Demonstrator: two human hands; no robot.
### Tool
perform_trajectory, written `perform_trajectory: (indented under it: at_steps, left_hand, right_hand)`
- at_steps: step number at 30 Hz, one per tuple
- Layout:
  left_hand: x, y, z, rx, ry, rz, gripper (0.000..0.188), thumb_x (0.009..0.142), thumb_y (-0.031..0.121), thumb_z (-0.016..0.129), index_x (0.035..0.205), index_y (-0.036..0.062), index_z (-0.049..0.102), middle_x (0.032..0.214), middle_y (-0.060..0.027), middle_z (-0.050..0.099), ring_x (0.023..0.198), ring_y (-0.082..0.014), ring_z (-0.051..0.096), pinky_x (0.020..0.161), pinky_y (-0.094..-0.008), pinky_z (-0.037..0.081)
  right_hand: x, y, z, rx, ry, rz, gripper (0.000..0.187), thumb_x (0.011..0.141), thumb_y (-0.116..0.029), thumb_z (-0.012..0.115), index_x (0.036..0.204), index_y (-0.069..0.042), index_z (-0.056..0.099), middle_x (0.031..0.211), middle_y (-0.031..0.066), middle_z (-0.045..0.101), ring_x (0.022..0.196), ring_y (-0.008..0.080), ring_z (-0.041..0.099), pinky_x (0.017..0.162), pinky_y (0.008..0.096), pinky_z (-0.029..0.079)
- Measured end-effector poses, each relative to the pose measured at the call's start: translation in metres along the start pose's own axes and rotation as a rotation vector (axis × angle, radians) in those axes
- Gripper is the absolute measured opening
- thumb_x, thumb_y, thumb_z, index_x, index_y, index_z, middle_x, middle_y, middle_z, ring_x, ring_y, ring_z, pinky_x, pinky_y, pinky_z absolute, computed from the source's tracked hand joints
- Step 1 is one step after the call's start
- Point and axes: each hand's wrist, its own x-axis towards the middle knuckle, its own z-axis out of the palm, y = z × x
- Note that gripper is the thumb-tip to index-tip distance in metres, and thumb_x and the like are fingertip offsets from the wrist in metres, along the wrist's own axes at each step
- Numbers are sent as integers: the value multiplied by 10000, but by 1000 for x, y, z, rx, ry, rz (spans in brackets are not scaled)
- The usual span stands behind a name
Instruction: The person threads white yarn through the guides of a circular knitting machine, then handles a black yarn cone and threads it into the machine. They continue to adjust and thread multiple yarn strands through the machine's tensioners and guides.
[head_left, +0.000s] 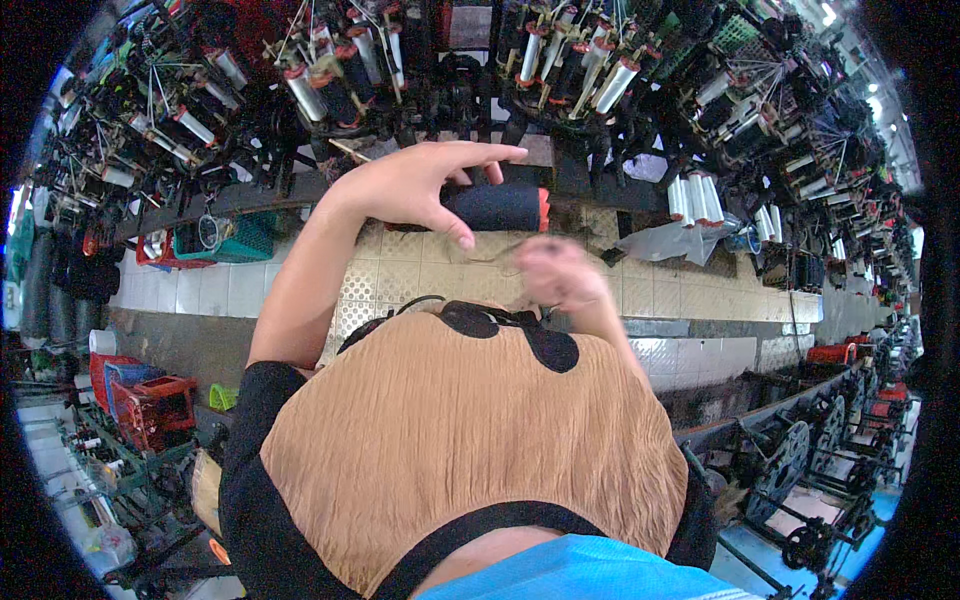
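Note:
My left hand is around a black thread spool with orange ends. Its thumb lies across the near side and the curled fingers are on the far side, while the index finger stretches out above. The palm and wrist hide the spool's left part. To the right of the spool and a little nearer, my right hand is smeared by motion, so its fingers and anything in them cannot be made out. A faint dark strand seems to run between the two hands.
A dark machine rail crosses in front, with racks of silver and black bobbins behind it. Several white spools stand at the right beside a plastic bag. A green basket is at left. Machine wheels are at lower right.

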Motion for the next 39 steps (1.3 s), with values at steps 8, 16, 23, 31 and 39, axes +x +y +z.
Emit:
perform_trajectory:
  at_steps: [8,16,23,31,39]
  left_hand:
    - [-18,-18,2,17,67,3,1074,587,286,915,1507,199,369,1213,-112,588,995,-265,611,907,-385,517]
    - [3,-2,-3,-2,-34,67,1081,583,286,924,1507,200,369,1236,-107,589,1034,-258,617,907,-376,526]
    - [-17,-20,-4,-17,4,-40,1075,593,275,916,1510,182,363,1246,-111,591,1008,-252,627,887,-377,521]
    - [21,-24,19,-606,145,-210,634,834,230,704,1375,-21,490,1151,-124,653,946,-165,650,855,-315,528]
    - [1,-19,18,-968,863,-88,395,888,208,683,1213,1,596,1065,-86,701,937,-160,665,854,-320,541]
  right_hand:
    - [-169,-117,-140,-847,1717,-989,368,850,-122,554,1170,49,611,975,152,668,783,212,667,719,326,585]
    - [16,7,-24,-65,-47,-19,234,905,-273,628,1025,-75,663,739,-16,599,544,77,504,454,253,363]
    - [-213,-123,-172,288,667,-882,225,856,-46,531,1065,-20,609,867,68,607,652,145,550,551,269,475]
    - [-7,-35,18,-183,294,-177,327,924,-221,605,1203,-53,590,856,32,638,575,93,471,496,231,379]
    - [9,-20,7,321,168,-237,167,994,-273,552,1049,-122,595,575,-94,269,435,56,238,387,252,184]
